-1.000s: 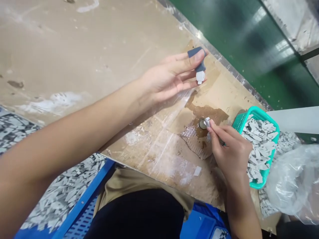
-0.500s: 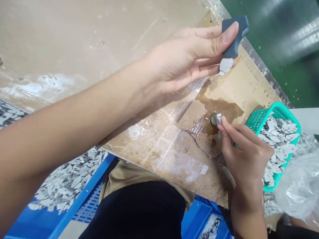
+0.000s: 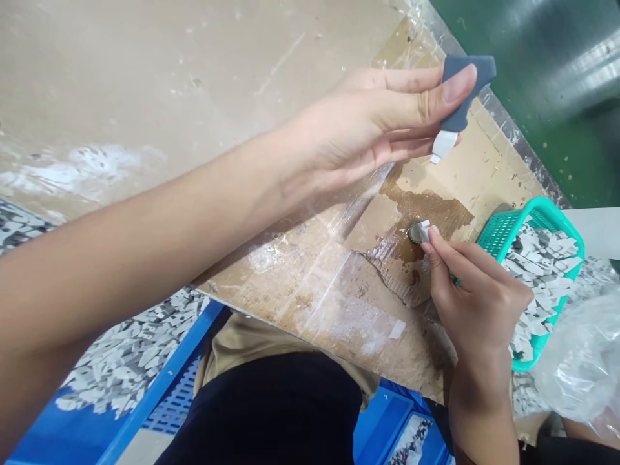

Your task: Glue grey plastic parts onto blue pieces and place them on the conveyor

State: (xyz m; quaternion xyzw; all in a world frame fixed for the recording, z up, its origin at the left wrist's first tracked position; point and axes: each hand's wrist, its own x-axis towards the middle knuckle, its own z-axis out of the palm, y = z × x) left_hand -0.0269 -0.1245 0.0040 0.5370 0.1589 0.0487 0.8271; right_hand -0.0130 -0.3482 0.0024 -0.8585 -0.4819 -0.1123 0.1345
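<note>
My left hand (image 3: 387, 119) is raised over the work table (image 3: 203, 84), its thumb and fingers gripping a dark blue-grey piece (image 3: 464, 97) with a notched edge. A white tab (image 3: 444, 146) sticks out from the lower end of that piece, beside my fingers. Lower on the right, my right hand (image 3: 469, 284) pinches a small white piece (image 3: 424, 232) between thumb and index finger. This piece is at a small round bottle-cap-like dish (image 3: 415, 232), touching or just over it; I cannot tell which. The dish sits on a wet brown patch of the table.
A green basket (image 3: 538, 205) full of white and grey pieces stands right of my right hand. A clear plastic bag (image 3: 578, 361) lies below it. Blue crates (image 3: 159, 381) with many similar pieces are at lower left. Torn cardboard (image 3: 409, 294) lies near the dish.
My left hand has moved slightly down and to the right with the blue-grey piece, which has turned a little. My right hand stays in place at the dish.
</note>
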